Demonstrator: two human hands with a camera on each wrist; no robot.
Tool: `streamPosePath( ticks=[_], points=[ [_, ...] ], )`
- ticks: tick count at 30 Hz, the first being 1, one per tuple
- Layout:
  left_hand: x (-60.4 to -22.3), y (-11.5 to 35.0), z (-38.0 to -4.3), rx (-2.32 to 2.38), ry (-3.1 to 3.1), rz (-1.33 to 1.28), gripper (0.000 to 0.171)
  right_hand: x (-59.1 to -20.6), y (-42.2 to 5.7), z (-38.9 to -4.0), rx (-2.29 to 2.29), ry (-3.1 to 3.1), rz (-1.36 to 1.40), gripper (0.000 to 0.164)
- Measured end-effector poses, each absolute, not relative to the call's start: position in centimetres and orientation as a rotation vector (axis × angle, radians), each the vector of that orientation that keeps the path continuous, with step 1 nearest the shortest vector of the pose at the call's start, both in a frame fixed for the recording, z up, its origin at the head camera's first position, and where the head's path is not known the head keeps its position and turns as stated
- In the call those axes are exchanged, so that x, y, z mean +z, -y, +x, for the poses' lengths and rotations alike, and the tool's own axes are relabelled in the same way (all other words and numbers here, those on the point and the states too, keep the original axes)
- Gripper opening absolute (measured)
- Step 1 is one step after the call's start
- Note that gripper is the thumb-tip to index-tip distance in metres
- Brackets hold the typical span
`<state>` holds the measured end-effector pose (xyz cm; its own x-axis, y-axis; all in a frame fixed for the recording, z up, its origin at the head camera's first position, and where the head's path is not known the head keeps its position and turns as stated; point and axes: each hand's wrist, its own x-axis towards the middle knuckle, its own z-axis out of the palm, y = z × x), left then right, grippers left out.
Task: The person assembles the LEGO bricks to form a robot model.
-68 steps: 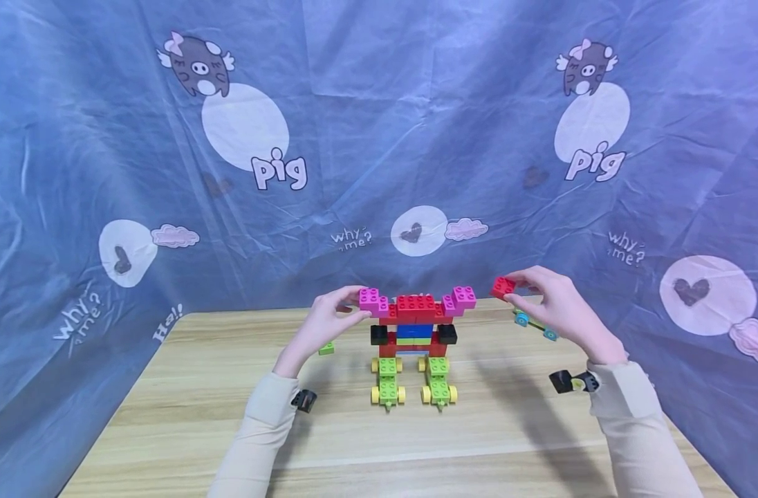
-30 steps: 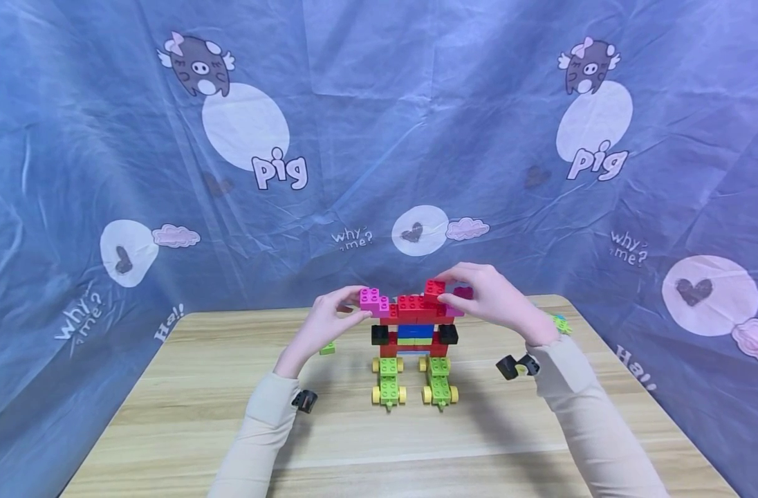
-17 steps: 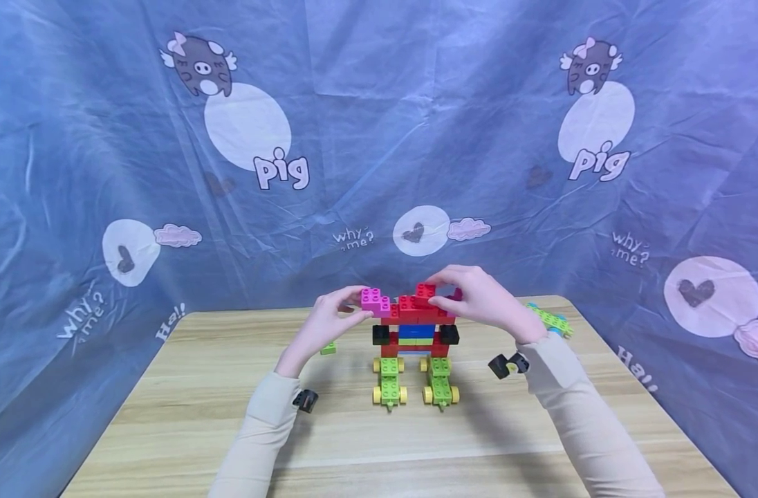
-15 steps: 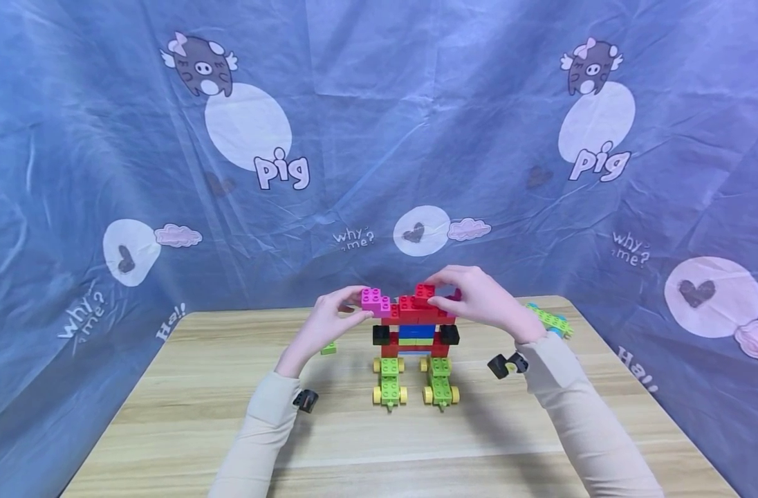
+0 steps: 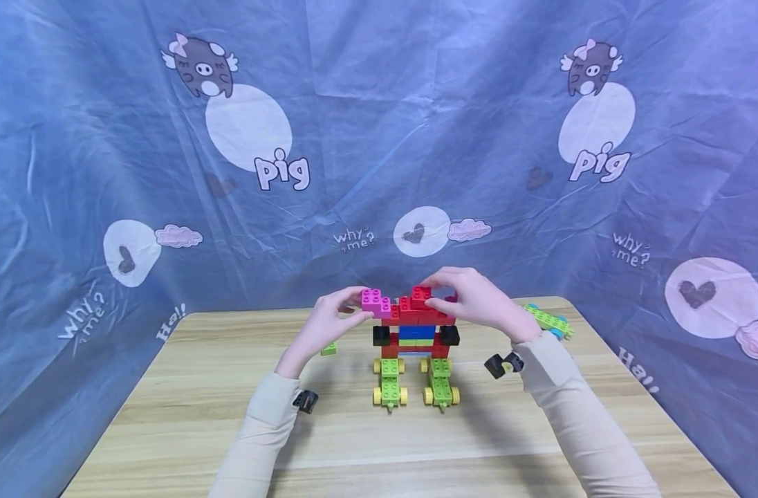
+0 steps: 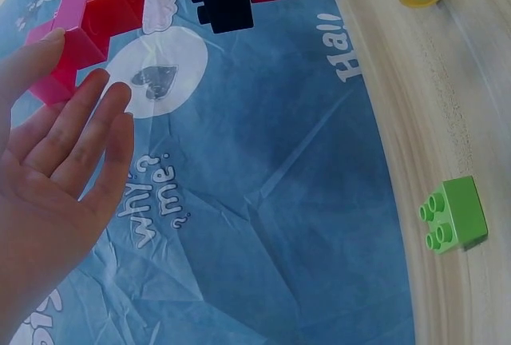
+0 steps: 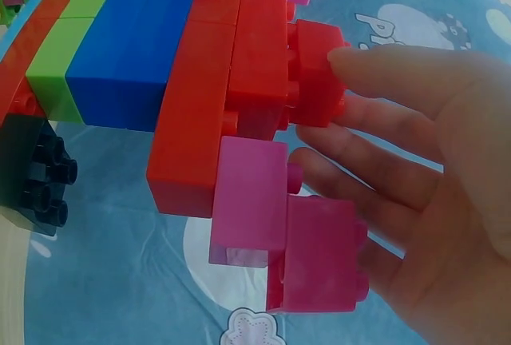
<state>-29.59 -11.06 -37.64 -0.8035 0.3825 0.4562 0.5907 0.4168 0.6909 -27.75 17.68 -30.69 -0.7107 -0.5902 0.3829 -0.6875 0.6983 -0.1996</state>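
Note:
A toy-brick figure stands mid-table on two green wheeled bases [image 5: 441, 387] with yellow wheels. Its blue bricks [image 5: 416, 332] sit under red ones, with a black brick [image 5: 450, 336] at either side. My left hand [image 5: 326, 325] pinches the pink brick [image 5: 373, 299] at the upper left corner between thumb and fingers. With thumb and fingertips, my right hand [image 5: 478, 297] grips a small red brick [image 5: 421, 296] right at the studs of the top red row. In the right wrist view, the other pink bricks [image 7: 319, 257] lie just below that hand's fingers.
A loose green brick [image 5: 328, 349] lies on the wooden table [image 5: 229, 415], left behind my left hand. Back right is a green wheeled base with blue wheels [image 5: 547, 318]. A blue printed cloth [image 5: 354, 138] hangs behind the table.
My right hand has carried the small red brick leftward from the right side onto the figure's top row, then slid it slightly further left. My left hand stays at the pink brick.

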Motion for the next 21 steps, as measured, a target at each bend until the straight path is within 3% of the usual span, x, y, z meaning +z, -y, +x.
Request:
streamPosePath(
  ticks=[21],
  points=[
    [-37.76,10.99,-29.72,-1.336,2.441,-0.850,0.041,-30.38,-16.93,-27.98,0.455,2.605,1.081,0.028]
  ],
)
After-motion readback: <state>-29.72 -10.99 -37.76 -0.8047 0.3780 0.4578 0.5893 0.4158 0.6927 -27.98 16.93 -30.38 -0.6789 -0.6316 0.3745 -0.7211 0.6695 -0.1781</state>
